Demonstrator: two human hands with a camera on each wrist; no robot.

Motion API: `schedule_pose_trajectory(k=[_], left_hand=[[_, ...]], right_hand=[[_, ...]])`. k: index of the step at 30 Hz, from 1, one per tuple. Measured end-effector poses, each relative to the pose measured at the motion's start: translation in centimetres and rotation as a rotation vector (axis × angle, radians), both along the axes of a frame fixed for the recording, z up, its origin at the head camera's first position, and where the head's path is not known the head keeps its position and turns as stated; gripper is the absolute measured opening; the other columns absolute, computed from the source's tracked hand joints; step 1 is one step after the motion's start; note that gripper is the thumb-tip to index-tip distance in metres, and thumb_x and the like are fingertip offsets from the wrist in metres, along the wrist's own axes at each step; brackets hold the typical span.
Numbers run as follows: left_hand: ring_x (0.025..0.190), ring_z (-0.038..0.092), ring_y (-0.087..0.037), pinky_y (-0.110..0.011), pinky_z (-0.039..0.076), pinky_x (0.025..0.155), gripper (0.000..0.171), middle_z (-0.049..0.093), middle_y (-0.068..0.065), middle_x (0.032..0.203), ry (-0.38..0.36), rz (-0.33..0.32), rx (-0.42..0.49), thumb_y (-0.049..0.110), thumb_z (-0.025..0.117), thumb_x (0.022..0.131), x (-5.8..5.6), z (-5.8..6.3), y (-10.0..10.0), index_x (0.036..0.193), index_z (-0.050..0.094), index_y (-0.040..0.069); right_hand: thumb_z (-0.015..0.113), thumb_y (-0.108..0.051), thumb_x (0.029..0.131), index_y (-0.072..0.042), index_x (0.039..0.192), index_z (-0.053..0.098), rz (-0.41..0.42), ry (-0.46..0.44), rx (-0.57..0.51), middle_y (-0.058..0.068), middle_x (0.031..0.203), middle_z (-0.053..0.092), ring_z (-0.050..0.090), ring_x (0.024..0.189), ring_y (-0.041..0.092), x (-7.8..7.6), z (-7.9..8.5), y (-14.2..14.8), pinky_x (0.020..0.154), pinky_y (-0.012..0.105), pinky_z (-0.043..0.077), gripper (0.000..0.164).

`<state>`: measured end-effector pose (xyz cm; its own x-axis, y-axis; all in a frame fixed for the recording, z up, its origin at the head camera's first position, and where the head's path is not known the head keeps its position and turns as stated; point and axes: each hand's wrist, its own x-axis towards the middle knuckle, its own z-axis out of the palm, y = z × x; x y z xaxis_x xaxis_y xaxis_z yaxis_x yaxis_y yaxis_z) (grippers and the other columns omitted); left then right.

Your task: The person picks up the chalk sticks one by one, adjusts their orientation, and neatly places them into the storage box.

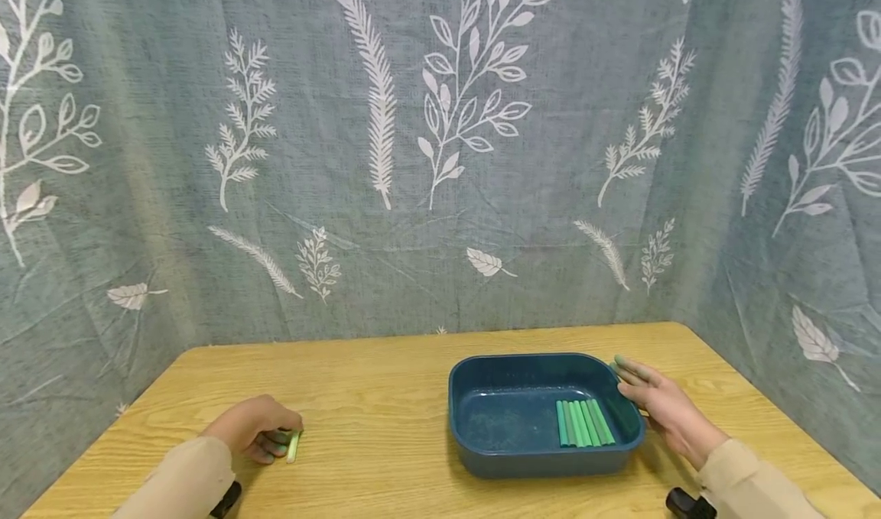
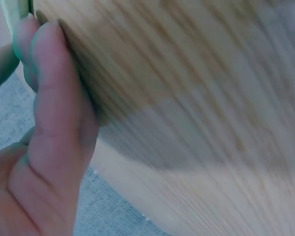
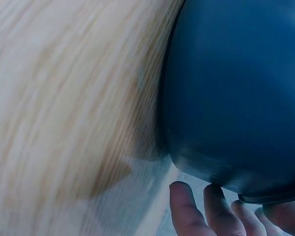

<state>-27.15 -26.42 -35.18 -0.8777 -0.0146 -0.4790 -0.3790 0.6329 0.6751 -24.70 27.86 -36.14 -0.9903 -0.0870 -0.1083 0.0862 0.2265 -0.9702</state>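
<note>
On the left of the table, my left hand [image 1: 259,425] pinches a light green chalk stick [image 1: 293,447] between thumb and fingers. Its lower end shows below the fingers, close to the tabletop. Only a bit of that chalk stick [image 2: 12,12] appears at the left wrist view's top corner. My right hand [image 1: 664,406] rests at the right end of a dark blue bin [image 1: 530,464], its fingers stretched along the outside near the rim. Inside the bin, several green and teal chalk sticks [image 1: 583,424] lie side by side toward the right. Green dust marks fingertips on both hands.
The bin stands right of centre on a wooden table [image 1: 372,420]. A grey-blue curtain [image 1: 385,274] with white leaf prints hangs behind the table and along both sides. Black straps or devices [image 1: 688,504] sit at the wrists.
</note>
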Motion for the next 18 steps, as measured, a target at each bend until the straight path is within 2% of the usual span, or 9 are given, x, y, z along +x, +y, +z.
schedule_pose_trajectory(k=[2,6,10,12,15,18], left_hand=[[0.059,0.052,-0.012,-0.022,0.051,0.056,0.018,0.048,-0.004,0.067,0.003,-0.005,-0.013,0.014,0.057,0.086,0.0,0.1,0.2,0.072,0.047,0.008],[0.061,0.05,-0.015,-0.025,0.051,0.056,0.02,0.047,-0.005,0.068,0.002,-0.001,-0.028,0.015,0.056,0.084,0.0,0.2,0.5,0.069,0.045,0.011],[0.06,0.053,-0.015,-0.025,0.051,0.056,0.015,0.05,-0.006,0.07,0.006,-0.005,-0.031,0.017,0.058,0.083,-0.1,0.2,0.3,0.076,0.049,0.007],[0.059,0.054,-0.014,-0.024,0.051,0.056,0.015,0.051,-0.006,0.07,0.014,-0.019,-0.029,0.017,0.057,0.084,-0.2,0.1,0.0,0.078,0.052,0.004],[0.059,0.057,-0.013,-0.023,0.052,0.057,0.023,0.054,-0.008,0.075,0.036,-0.042,-0.003,0.019,0.055,0.09,-0.2,0.0,-0.5,0.09,0.051,-0.004],[0.061,0.059,-0.012,-0.022,0.052,0.058,0.034,0.057,-0.009,0.079,0.035,-0.036,0.046,0.019,0.054,0.094,-0.1,-0.2,-1.0,0.104,0.044,-0.012]], right_hand=[[0.041,-0.01,0.105,0.002,0.154,0.005,0.0,0.003,0.007,0.027,0.157,0.007,0.008,0.14,0.052,0.0,0.0,0.0,0.107,0.062,0.032,0.062],[0.042,-0.011,0.105,0.002,0.155,0.006,0.004,0.007,0.015,0.026,0.157,0.008,0.009,0.14,0.051,0.0,0.1,-0.1,0.104,0.058,0.038,0.063],[0.042,-0.012,0.105,0.001,0.155,0.006,0.0,0.009,0.016,0.026,0.157,0.009,0.01,0.14,0.051,0.0,0.2,-0.1,0.104,0.058,0.038,0.063],[0.042,-0.011,0.105,0.002,0.155,0.007,-0.003,0.007,0.012,0.026,0.157,0.009,0.01,0.14,0.051,0.0,0.2,-0.1,0.102,0.055,0.041,0.062],[0.043,-0.011,0.105,0.002,0.154,0.008,-0.006,0.018,0.01,0.026,0.157,0.01,0.011,0.14,0.05,0.1,0.2,0.0,0.095,0.045,0.047,0.062],[0.043,-0.011,0.105,0.003,0.154,0.009,-0.012,0.026,0.007,0.026,0.157,0.01,0.012,0.14,0.05,0.2,0.1,0.0,0.087,0.038,0.05,0.061]])
